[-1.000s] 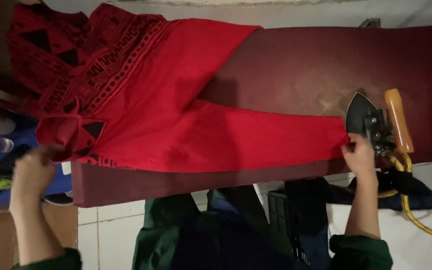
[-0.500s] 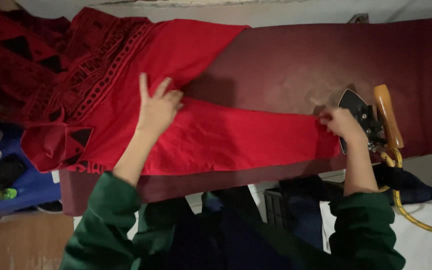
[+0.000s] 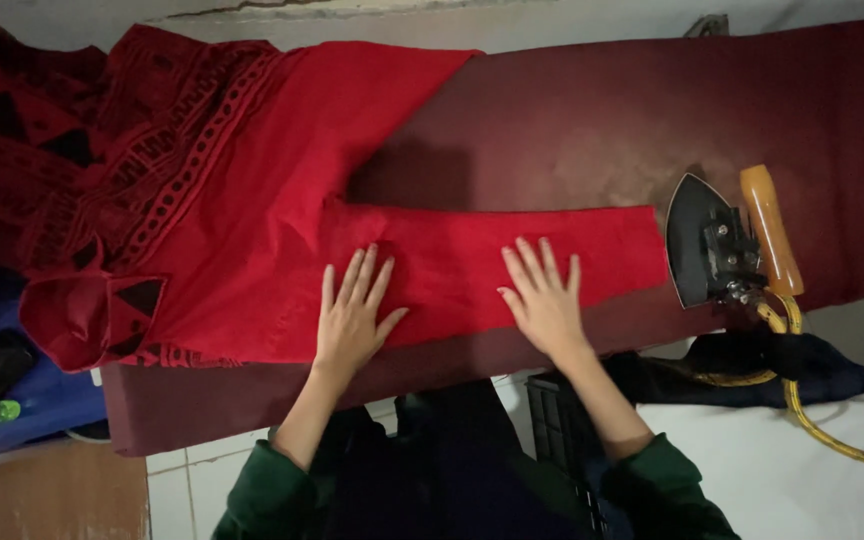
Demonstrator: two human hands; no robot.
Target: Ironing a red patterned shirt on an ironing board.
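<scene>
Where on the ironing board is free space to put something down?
Free: the maroon board above the red sleeve, right of the garment body. Crowded: the near edge, with the left hand, right hand, and iron.

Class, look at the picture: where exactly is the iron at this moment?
In the head view the iron lies on its side at the right of the dark red board, just past the end of the red sleeve, beyond the right hand.

A home ironing spot: padded maroon board (image 3: pixel 592 110), heavy iron (image 3: pixel 717 250), tiled floor (image 3: pixel 192 470)
</scene>
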